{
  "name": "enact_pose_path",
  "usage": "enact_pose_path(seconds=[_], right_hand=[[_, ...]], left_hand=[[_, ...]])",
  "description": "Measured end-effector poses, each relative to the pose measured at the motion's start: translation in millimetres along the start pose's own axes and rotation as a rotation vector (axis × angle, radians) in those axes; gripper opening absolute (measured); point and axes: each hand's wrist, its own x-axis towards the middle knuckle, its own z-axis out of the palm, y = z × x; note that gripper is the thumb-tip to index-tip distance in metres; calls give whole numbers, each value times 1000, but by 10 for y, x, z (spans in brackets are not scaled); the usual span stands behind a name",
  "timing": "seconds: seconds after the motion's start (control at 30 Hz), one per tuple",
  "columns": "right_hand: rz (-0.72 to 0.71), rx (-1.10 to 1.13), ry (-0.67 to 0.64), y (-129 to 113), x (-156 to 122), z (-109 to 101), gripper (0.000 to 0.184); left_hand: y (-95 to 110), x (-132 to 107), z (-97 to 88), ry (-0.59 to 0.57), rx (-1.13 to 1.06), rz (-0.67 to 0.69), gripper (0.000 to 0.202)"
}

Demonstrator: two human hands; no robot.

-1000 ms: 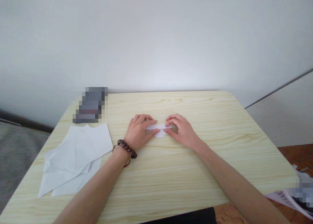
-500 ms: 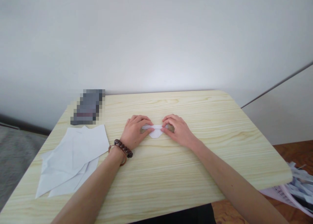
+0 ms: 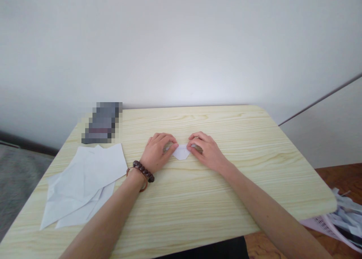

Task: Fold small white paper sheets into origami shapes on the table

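In the head view, a person's two bare hands meet over a small folded white paper piece (image 3: 181, 153) at the middle of a pale wood-grain table with rounded corners (image 3: 203, 206). The left hand (image 3: 157, 150) pinches its left end between thumb and fingers; the right hand (image 3: 208, 152) does likewise at the right end, the hands apart with the paper between them. A narrow strip runs along the paper's far side, and its near side tapers. Whether it rests on the tabletop cannot be told.

The paper sits well in from every edge. The far edge runs along a plain whitish wall (image 3: 181, 44); wood grain stretches from the right hand to the right edge, and a band of it lies between the fingers and the far edge. On the left, overlapping loose white paper sheets (image 3: 96, 164) come near the left edge.

Counted: one folded piece; at least three sheets, the exact number hidden by overlap; one dark rectangular object, blurred by pixels (image 3: 102, 122), at the far left; one dark brown beaded bracelet (image 3: 143, 170) and one reddish-brown band (image 3: 144, 189) on the left wrist; one pink perforated plastic basket (image 3: 325, 225) holding pale scraps (image 3: 349, 213), beyond the near right corner.
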Motion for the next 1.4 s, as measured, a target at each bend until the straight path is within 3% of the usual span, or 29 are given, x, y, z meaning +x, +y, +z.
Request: enact_pose_path(seconds=[0.23, 0.43, 0.6, 0.73, 0.87, 1.13, 1.27, 1.4], right_hand=[[-74, -73, 152, -88, 33, 8, 11], [-137, -138, 216, -159, 42, 24, 13], [-88, -74, 177, -169, 40, 29, 13], [-83, 47, 173, -159, 31, 40, 6], [-73, 191, 201, -126, 32, 37, 10], [-24, 383, 49, -130, 55, -43, 4], [63, 417, -55, -126, 44, -45, 11], [107, 445, -38, -107, 28, -4, 12]], left_hand=[[19, 23, -33, -20, -42, -19, 33], [68, 34, -107, -87, -297, -173, 35], [77, 13, -128, -128, -558, -203, 37], [40, -3, -113, -118, -571, -232, 35], [2, 2, -89, -51, -570, -190, 24], [21, 1, -111, -68, -600, -221, 26], [56, -4, -146, -96, -618, -218, 28], [65, -2, -155, -116, -604, -209, 30]])
